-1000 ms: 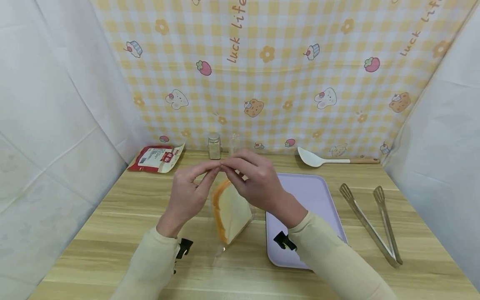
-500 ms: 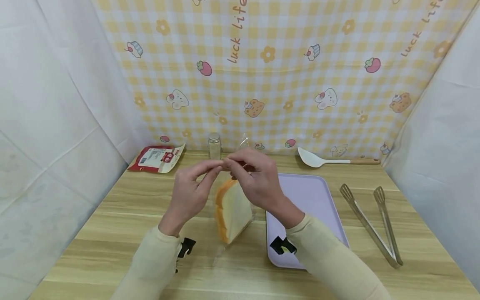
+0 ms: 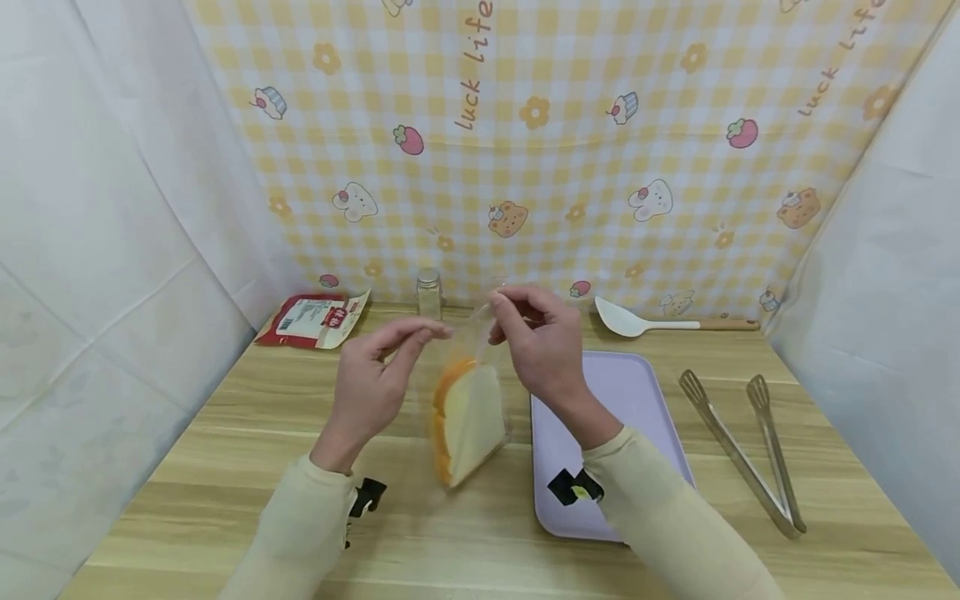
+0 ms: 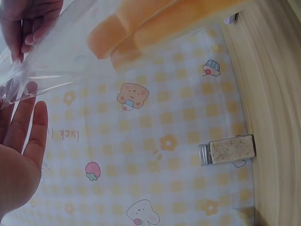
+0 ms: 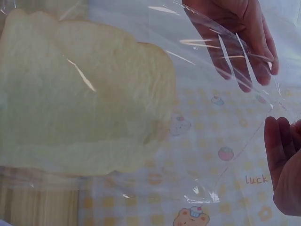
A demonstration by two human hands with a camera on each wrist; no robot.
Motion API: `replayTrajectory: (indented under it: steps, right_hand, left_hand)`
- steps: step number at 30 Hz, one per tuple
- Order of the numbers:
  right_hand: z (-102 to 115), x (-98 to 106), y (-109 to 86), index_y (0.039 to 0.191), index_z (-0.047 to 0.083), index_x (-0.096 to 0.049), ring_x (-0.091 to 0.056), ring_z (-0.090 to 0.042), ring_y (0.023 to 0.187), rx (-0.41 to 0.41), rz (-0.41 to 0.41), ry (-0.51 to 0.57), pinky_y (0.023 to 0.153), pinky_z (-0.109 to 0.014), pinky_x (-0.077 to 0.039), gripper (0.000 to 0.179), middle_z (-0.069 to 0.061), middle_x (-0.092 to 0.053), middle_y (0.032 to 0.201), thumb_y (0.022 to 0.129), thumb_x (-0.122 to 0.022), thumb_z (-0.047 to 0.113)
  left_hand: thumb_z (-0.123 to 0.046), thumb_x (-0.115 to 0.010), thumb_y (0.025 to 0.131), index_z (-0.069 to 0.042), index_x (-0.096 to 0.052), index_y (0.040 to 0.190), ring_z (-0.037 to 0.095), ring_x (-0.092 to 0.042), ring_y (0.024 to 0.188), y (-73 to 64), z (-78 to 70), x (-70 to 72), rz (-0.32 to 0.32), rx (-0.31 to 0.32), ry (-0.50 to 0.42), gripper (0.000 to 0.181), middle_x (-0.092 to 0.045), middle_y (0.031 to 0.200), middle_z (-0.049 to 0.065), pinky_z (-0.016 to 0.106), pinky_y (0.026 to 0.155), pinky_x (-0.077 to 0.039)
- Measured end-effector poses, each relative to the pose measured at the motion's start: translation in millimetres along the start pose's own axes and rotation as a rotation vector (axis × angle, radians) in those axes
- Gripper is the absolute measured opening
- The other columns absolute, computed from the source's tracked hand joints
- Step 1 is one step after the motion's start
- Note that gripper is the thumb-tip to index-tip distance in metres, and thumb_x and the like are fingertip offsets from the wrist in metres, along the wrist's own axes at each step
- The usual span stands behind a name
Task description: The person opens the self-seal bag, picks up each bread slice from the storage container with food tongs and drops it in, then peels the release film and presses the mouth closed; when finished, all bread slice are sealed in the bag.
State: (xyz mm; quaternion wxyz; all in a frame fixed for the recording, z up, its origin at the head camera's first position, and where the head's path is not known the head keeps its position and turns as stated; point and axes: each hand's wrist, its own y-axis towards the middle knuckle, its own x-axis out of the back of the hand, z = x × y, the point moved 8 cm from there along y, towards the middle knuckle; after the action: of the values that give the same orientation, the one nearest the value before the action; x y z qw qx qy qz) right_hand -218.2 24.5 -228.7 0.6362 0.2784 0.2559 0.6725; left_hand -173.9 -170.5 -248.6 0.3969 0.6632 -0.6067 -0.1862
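Observation:
White bread slices with a golden crust stand on edge inside a clear plastic bag at the middle of the table. My left hand pinches the bag's upper edge between thumb and forefinger. Across from it, my right hand pinches the same edge farther right, so the film stretches between both hands above the bread. The right wrist view shows the broad pale face of the bread behind glossy film. Two crusts lie side by side in the left wrist view.
A lilac tray lies right of the bread, partly under my right forearm. Metal tongs rest spread beyond it. Along the back are a red-and-cream packet, a small seasoning jar and a white spoon with a wooden handle.
My hands, fingertips together earlier, have moved apart. The right hand has gone right and slightly up, with the bag's edge drawn out between them. The bread has shifted slightly.

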Motion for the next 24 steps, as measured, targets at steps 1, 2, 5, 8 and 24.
replayTrajectory:
  steps: [1,2,5,8,24]
  right_hand:
    - [-1,4,1.0,0.100,-0.010,-0.074,-0.066,-0.007,0.059,-0.002,-0.023,-0.002,0.057,-0.032,-0.060,0.012,-0.015,-0.069,0.078,0.099,-0.069,0.000]
    - [-2,9,2.0,0.099,-0.010,-0.074,-0.065,-0.007,0.057,0.000,-0.047,-0.004,0.055,-0.031,-0.059,0.011,-0.013,-0.068,0.074,0.099,-0.070,0.000]
    - [-6,25,3.7,0.098,-0.011,-0.073,-0.062,-0.007,0.054,0.006,-0.114,-0.008,0.053,-0.028,-0.057,0.011,-0.006,-0.065,0.066,0.099,-0.069,-0.001]
    - [-9,39,4.1,0.098,-0.010,-0.072,-0.061,-0.008,0.053,0.006,-0.152,-0.029,0.053,-0.026,-0.057,0.012,0.001,-0.062,0.063,0.100,-0.069,0.001]
    - [-18,110,-0.4,0.091,-0.005,-0.072,-0.057,-0.008,0.049,0.000,-0.320,-0.040,0.049,-0.021,-0.053,0.012,0.004,-0.063,0.062,0.100,-0.071,0.004]
  left_hand:
    - [0.004,-0.063,0.102,-0.003,-0.079,0.109,0.000,-0.072,0.087,-0.4,1.0,1.5,-0.007,0.009,-0.004,0.018,-0.081,0.105,0.013,0.018,0.055,-0.040]
    - [0.003,-0.063,0.102,-0.003,-0.079,0.110,-0.004,-0.067,0.076,-0.6,1.8,3.0,-0.015,0.016,-0.012,0.018,-0.081,0.105,0.014,0.018,0.050,-0.037]
    - [0.001,-0.063,0.104,-0.004,-0.079,0.110,-0.003,-0.041,0.047,-1.5,5.5,7.5,-0.036,0.047,-0.028,0.018,-0.081,0.106,0.015,0.023,0.039,-0.024]
    - [-0.001,-0.061,0.105,-0.004,-0.078,0.110,0.003,-0.035,0.044,-1.8,8.6,10.9,-0.053,0.072,-0.047,0.018,-0.080,0.106,0.017,0.021,0.040,-0.031]
    - [-0.004,-0.058,0.108,0.009,-0.071,0.115,0.011,-0.078,0.095,-3.8,28.0,24.3,-0.160,0.146,-0.211,0.020,-0.081,0.106,-0.005,0.027,0.087,-0.062]
